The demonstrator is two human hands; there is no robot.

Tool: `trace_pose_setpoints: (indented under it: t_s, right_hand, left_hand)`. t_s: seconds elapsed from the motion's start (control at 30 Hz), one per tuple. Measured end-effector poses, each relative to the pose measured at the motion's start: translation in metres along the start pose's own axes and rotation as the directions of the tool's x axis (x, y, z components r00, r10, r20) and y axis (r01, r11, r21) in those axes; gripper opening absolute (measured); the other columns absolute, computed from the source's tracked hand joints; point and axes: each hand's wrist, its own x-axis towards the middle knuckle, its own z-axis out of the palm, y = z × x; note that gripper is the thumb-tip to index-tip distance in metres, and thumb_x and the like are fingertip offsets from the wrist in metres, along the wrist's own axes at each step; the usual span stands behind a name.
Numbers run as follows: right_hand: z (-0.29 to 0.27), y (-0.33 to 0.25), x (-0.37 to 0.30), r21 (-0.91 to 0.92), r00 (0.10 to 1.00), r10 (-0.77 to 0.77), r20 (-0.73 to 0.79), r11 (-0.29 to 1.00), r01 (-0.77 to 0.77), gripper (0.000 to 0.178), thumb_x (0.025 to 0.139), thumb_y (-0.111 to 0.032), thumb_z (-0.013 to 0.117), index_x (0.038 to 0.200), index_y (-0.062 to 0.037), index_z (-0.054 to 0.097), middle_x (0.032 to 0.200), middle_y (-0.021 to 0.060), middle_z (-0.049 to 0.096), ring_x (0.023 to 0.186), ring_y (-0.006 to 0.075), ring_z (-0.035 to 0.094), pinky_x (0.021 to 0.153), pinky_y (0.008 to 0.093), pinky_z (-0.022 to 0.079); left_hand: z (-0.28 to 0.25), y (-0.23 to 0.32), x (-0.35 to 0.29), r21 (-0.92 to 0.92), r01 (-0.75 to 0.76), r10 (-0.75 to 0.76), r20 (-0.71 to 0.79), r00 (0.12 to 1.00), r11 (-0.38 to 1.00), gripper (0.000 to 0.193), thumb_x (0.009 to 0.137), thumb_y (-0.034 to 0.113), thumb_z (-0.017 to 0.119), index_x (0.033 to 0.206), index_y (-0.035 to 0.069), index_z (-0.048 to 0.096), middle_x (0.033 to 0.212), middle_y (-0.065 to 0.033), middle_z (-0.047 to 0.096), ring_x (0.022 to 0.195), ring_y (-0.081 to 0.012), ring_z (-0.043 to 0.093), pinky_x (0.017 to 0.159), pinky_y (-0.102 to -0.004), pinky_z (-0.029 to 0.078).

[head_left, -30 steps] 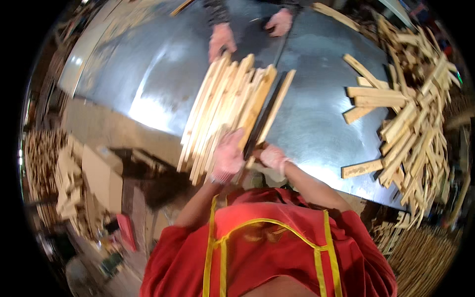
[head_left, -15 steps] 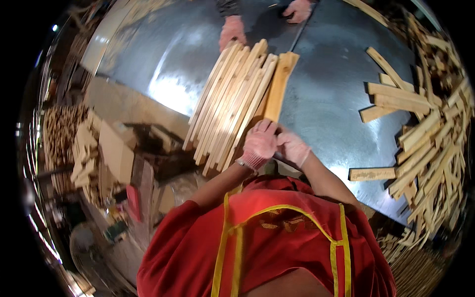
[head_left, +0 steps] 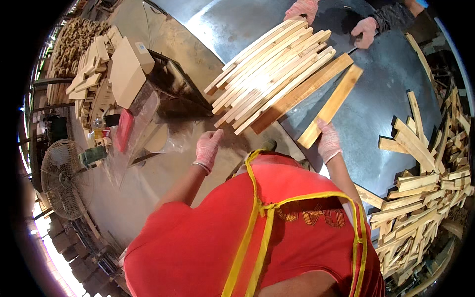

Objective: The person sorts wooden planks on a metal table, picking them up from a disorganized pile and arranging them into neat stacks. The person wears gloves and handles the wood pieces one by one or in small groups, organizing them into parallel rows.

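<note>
My right hand (head_left: 329, 142), in a pink-and-white knit glove, grips the near end of a wooden board (head_left: 332, 105) and holds it tilted over the metal table. Free of any wood, my left hand (head_left: 208, 148), gloved alike, hangs beyond the table's edge with its fingers loosely bent and open. Ahead of it lies a bundle of light wooden slats (head_left: 269, 74), side by side, their near ends overhanging the edge. Along the bundle's right side rests a wider, browner board (head_left: 304, 91).
A co-worker's gloved hand (head_left: 302, 10) touches the slats' far ends; their other hand (head_left: 365, 32) hovers to the right. A heap of wood pieces (head_left: 415, 198) covers the metal table's (head_left: 381, 94) right side. At left stand a fan (head_left: 67, 178), cardboard (head_left: 129, 69) and stacked wood (head_left: 79, 47).
My hands, together at the bundle's near end before, are now apart. The left has drawn back leftward; the right now holds a board to the right. The view has turned.
</note>
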Motion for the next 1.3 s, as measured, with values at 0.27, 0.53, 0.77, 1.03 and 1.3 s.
trace_pose_setpoints:
  t_s: [0.27, 0.53, 0.77, 1.03, 1.3]
  right_hand:
    - [-0.003, 0.009, -0.021, -0.140, 0.999, 0.036, -0.037, 0.989, -0.041, 0.047, 0.097, -0.011, 0.070, 0.141, -0.0003, 0.056, 0.125, 0.0114, 0.067, 0.110, 0.0276, 0.066, 0.096, 0.0410, 0.054]
    - [-0.008, 0.028, -0.056, -0.067, 0.981, 0.110, -0.158, 0.990, -0.122, 0.043, 0.099, -0.010, 0.067, 0.139, -0.0039, 0.053, 0.116, 0.0087, 0.068, 0.098, 0.0261, 0.069, 0.083, 0.0457, 0.060]
    - [-0.006, 0.026, -0.064, -0.100, 0.989, 0.069, -0.133, 0.992, -0.083, 0.040, 0.100, -0.012, 0.067, 0.137, -0.0049, 0.056, 0.109, 0.0060, 0.069, 0.095, 0.0227, 0.069, 0.080, 0.0404, 0.060]
    - [0.002, 0.022, -0.069, -0.120, 0.985, 0.080, -0.152, 0.988, -0.099, 0.040, 0.099, -0.010, 0.068, 0.137, -0.0048, 0.056, 0.112, 0.0070, 0.070, 0.096, 0.0239, 0.069, 0.083, 0.0412, 0.060]
    - [0.002, 0.023, -0.067, -0.105, 0.984, 0.086, -0.156, 0.989, -0.103, 0.041, 0.098, -0.010, 0.069, 0.137, -0.0032, 0.056, 0.110, 0.0071, 0.070, 0.096, 0.0247, 0.069, 0.086, 0.0422, 0.059]
  left_hand:
    - [0.068, 0.005, 0.043, -0.691, 0.394, -0.114, 0.415, 0.903, 0.606, 0.030, 0.097, 0.041, 0.075, 0.113, 0.016, 0.069, 0.108, -0.0018, 0.070, 0.089, -0.0187, 0.061, 0.077, -0.0354, 0.048]
    - [0.055, 0.025, 0.043, -0.597, 0.401, -0.154, 0.420, 0.894, 0.695, 0.046, 0.086, 0.053, 0.082, 0.107, 0.014, 0.070, 0.095, -0.0041, 0.068, 0.079, -0.0175, 0.054, 0.068, -0.0321, 0.045]
    - [0.066, 0.041, 0.030, -0.732, 0.461, -0.096, 0.483, 0.870, 0.502, 0.031, 0.089, 0.038, 0.081, 0.107, 0.015, 0.072, 0.109, 0.0012, 0.071, 0.102, -0.0185, 0.063, 0.096, -0.0371, 0.049]
    - [0.012, 0.086, -0.006, -0.477, 0.241, -0.080, 0.333, 0.940, 0.846, 0.054, 0.093, 0.060, 0.072, 0.105, 0.007, 0.072, 0.099, -0.0063, 0.070, 0.086, -0.0219, 0.058, 0.076, -0.0344, 0.046]
    - [0.002, 0.131, -0.006, -0.544, 0.762, 0.100, 0.831, 0.547, 0.352, 0.073, 0.092, 0.069, 0.067, 0.109, -0.002, 0.069, 0.099, -0.0193, 0.071, 0.100, -0.0382, 0.066, 0.086, -0.0492, 0.058]
